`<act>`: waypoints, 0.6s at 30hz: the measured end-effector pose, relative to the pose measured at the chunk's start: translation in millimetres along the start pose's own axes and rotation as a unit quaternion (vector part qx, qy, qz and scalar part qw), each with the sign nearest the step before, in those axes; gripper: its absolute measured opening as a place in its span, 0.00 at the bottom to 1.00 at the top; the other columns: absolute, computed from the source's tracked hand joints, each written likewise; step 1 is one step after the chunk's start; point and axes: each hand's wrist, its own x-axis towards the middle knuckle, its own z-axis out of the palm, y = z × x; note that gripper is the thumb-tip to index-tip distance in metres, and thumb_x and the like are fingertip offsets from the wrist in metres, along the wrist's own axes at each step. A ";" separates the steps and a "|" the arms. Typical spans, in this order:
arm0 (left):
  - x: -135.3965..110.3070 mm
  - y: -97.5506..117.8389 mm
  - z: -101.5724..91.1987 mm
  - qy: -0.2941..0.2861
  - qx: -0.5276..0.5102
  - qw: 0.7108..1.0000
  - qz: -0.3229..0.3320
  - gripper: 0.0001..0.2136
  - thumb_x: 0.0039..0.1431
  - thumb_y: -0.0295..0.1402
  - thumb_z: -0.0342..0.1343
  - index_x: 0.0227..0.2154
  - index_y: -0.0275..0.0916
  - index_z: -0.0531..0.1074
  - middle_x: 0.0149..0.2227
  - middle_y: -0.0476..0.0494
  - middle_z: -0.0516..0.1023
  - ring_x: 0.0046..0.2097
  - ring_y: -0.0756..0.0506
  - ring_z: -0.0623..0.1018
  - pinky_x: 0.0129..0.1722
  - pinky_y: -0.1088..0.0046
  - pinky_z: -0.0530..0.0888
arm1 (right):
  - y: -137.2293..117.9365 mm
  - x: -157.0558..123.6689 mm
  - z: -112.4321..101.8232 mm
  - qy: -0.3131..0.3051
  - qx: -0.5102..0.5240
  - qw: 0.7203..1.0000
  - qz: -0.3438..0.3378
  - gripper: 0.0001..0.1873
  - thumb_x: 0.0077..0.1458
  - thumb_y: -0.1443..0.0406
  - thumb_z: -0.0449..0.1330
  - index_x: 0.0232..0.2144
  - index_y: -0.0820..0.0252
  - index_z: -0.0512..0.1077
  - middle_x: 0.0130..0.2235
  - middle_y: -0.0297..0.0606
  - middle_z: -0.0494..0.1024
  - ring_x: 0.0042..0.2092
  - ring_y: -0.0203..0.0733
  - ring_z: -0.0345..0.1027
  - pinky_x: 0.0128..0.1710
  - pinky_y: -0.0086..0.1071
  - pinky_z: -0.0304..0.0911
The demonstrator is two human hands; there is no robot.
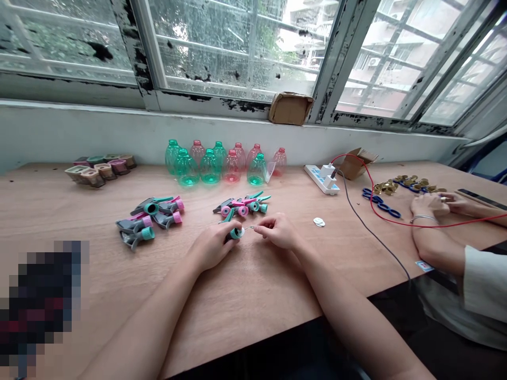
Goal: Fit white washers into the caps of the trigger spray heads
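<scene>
My left hand (212,245) grips a grey trigger spray head (233,232) with a teal collar, its body partly hidden by my fingers. My right hand (279,231) pinches a thin metal wire (249,228) whose tip reaches toward that collar. Just beyond my hands lies a small heap of grey spray heads (241,207) with pink and teal caps. A larger heap of similar spray heads (150,217) sits to the left. A small white disc (319,222) lies to the right of my right hand.
Green and pink plastic bottles (209,163) stand along the wall behind the wooden table (253,285), beside small multicoloured containers (99,171). A power strip (321,178) trails red and black cables. A co-worker's hands (430,205) work at the right near blue and gold pieces.
</scene>
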 end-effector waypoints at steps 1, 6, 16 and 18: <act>0.1 0.2 -0.1 0.001 -0.001 1.000 0.000 0.13 0.54 0.29 0.51 0.43 0.45 0.71 0.31 0.50 0.76 0.32 0.47 0.75 0.34 0.75 0.69 | -0.2 -0.3 0.2 0.000 -0.001 1.000 0.001 0.16 0.53 0.58 0.59 0.22 0.64 0.76 0.19 0.31 0.70 0.22 0.30 0.58 0.21 0.24 0.50; 0.2 -1.2 1.5 0.003 0.004 1.000 -0.001 0.15 0.54 0.29 0.51 0.45 0.45 0.71 0.32 0.49 0.77 0.33 0.46 0.76 0.36 0.74 0.69 | 0.5 -0.8 0.9 -0.004 -0.012 1.000 0.003 0.16 0.54 0.58 0.59 0.23 0.64 0.77 0.20 0.32 0.72 0.22 0.31 0.61 0.22 0.24 0.51; 0.6 -2.9 3.2 -0.004 0.029 1.000 0.008 0.15 0.56 0.30 0.50 0.46 0.45 0.70 0.34 0.48 0.78 0.35 0.45 0.77 0.38 0.72 0.70 | 1.4 -0.3 1.4 -0.014 -0.008 1.000 -0.022 0.18 0.53 0.57 0.59 0.21 0.64 0.76 0.19 0.31 0.70 0.22 0.30 0.58 0.22 0.24 0.49; 0.4 -2.9 3.1 -0.008 0.026 1.000 0.003 0.15 0.56 0.31 0.51 0.47 0.45 0.69 0.33 0.48 0.78 0.34 0.45 0.77 0.37 0.72 0.70 | 3.3 -0.4 1.3 -0.015 0.002 1.000 -0.019 0.18 0.53 0.56 0.59 0.20 0.64 0.76 0.19 0.31 0.70 0.22 0.30 0.58 0.21 0.25 0.48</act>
